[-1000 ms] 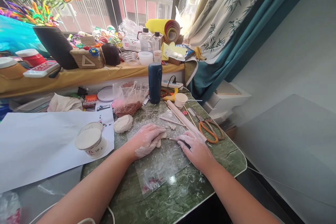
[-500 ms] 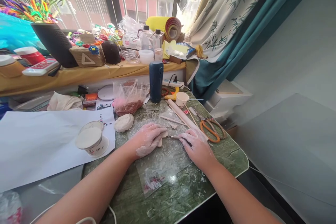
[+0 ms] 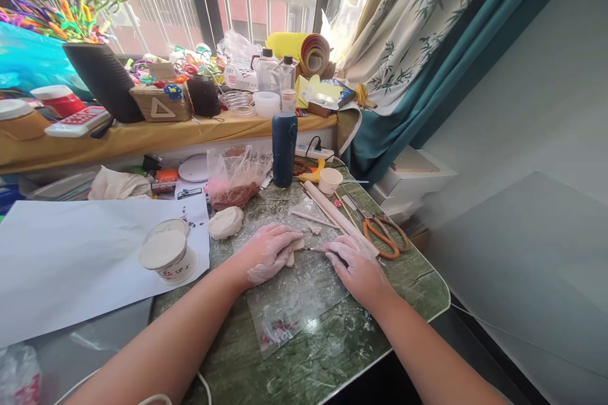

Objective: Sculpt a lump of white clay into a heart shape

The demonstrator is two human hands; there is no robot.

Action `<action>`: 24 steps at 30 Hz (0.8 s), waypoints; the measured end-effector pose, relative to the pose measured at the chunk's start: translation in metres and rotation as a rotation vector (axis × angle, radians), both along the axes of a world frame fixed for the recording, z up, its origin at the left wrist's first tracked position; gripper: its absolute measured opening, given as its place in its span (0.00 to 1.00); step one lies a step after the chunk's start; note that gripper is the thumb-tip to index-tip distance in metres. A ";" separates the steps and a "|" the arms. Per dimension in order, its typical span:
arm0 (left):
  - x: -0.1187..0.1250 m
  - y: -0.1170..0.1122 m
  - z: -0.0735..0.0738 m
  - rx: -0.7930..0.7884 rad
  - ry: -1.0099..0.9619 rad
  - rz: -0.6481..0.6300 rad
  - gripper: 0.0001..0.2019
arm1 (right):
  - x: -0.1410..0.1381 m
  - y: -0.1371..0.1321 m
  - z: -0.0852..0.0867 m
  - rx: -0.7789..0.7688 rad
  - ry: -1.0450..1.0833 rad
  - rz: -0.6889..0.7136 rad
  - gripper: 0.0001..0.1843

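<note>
My left hand (image 3: 270,254), dusted white, is closed over a small pale piece of clay (image 3: 292,255), with part of the clay showing past the fingers. Both lie on a clear plastic sheet (image 3: 299,294). In my right hand (image 3: 358,269), also powdery, is a slim sculpting tool (image 3: 314,249) with a dark handle, gripped near the table surface. Its tip points left and reaches the clay by my left fingertips; whether it touches is too small to tell. A larger lump of white clay (image 3: 226,223) sits behind my left wrist.
Beyond my hands lie a rolling pin (image 3: 339,218), thin sticks, a paper cup (image 3: 330,181) and orange-handled scissors (image 3: 382,235). A dark blue bottle (image 3: 284,152) stands at the back beside a bag of reddish material (image 3: 232,186). Clay-topped cups (image 3: 164,252) rest on white paper (image 3: 71,266).
The view has shifted very slightly, so things sit a few pixels to the right. Both hands keep almost the same pose, with the tool still at the clay.
</note>
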State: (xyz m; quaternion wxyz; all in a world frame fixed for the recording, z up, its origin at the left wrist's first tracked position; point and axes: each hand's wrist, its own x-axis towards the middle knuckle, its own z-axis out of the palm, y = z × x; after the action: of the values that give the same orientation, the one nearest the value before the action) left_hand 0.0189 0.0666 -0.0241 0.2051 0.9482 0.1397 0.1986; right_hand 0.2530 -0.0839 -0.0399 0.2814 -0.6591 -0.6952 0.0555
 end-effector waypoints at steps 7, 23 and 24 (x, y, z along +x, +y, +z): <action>0.001 0.000 -0.001 0.000 -0.018 -0.008 0.17 | -0.006 0.002 0.003 -0.027 -0.035 -0.049 0.13; 0.000 -0.002 0.005 -0.019 -0.001 0.002 0.18 | -0.005 0.001 0.002 -0.005 -0.014 0.043 0.13; 0.000 -0.002 0.005 -0.017 -0.005 0.000 0.17 | -0.005 0.001 0.001 -0.002 -0.017 0.031 0.12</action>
State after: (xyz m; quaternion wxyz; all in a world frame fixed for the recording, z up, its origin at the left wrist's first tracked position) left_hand 0.0191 0.0645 -0.0194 0.2135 0.9458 0.1411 0.1998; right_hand 0.2478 -0.0827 -0.0387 0.2740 -0.6489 -0.7077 0.0553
